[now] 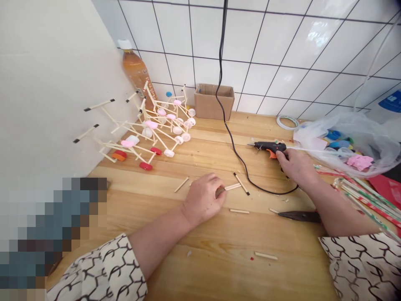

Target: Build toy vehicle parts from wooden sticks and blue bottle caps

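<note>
My left hand (206, 195) is closed low over the table, its fingers around the end of a thin wooden stick piece (232, 187). That piece meets a crosswise stick with black ends (241, 184), forming a T. Farther right, my right hand (296, 165) is closed on the handle of a black hot glue gun (266, 146) with an orange trigger; its nozzle points left. Loose short sticks lie near my hands, one (181, 184) left of my left hand and another (239, 211) in front of it. Dark pliers (299, 215) lie below my right forearm.
Several stick-built wheeled frames (150, 125) stand at the left, before a drink bottle (138, 71). A cardboard box (214, 102) is against the tiled wall. A black cord (233, 144) crosses the table. At right are a tape roll (287, 122), plastic bag (376, 146) and wrapped sticks (369, 196).
</note>
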### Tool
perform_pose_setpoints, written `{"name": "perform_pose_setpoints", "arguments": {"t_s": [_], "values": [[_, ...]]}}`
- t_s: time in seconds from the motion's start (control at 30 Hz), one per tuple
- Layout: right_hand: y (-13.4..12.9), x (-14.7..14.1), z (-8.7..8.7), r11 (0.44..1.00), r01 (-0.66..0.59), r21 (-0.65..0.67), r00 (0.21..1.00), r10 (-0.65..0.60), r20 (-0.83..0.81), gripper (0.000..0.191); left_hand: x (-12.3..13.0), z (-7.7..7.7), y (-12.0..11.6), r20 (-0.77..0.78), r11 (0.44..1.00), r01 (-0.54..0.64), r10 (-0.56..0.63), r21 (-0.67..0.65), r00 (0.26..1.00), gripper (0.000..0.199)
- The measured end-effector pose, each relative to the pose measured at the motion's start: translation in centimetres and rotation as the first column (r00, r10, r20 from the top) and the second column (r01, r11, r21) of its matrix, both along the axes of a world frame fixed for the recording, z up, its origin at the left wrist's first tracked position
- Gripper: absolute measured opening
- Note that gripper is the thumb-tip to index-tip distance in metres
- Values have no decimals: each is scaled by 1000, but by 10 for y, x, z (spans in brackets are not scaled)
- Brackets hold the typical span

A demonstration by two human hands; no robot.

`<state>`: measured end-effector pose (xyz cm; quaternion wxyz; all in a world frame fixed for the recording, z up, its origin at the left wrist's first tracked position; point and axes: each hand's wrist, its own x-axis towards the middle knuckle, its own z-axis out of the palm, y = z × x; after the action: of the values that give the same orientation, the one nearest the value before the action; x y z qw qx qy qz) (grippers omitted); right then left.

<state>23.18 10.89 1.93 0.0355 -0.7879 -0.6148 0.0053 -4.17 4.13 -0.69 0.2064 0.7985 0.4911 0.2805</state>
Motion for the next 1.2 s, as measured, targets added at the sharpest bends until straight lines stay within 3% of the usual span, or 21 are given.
{"name": "perform_pose_setpoints", "arguments": {"t_s": [0.07, 0.13, 0.2, 0.27, 0.37, 0.6, 1.2], "values": [[-6, -5, 3, 1000, -9, 28, 999, 8, 42, 37, 0, 0, 0, 0, 1000, 2, -2, 0, 1000, 7], [-18, -16, 9, 985, -109, 133, 992, 100, 77, 32, 0, -1, 0, -2, 1000, 5, -5, 2, 1000, 8], [-36, -32, 13, 911, -328, 252, 944, 326, 49, 26, 0, -1, 0, -4, 1000, 8, -8, 2, 1000, 8], [-54, -50, 13, 818, -487, 304, 846, 529, -68, 23, 0, -1, 0, -6, 1000, 11, -11, -2, 1000, 8], [-74, -70, 3, 740, -593, 318, 735, 658, -162, 20, 0, -1, 1, -9, 1000, 17, -17, -4, 1000, 8], [-78, -79, -17, 750, -610, 254, 744, 653, -140, 18, 0, -2, 1, -5, 1000, 16, -16, 11, 1000, 7], [-77, -80, -18, 754, -600, 267, 764, 639, -87, 18, -4, 0, -1, 5, 1000, 15, -15, 20, 1000, 12]]}}
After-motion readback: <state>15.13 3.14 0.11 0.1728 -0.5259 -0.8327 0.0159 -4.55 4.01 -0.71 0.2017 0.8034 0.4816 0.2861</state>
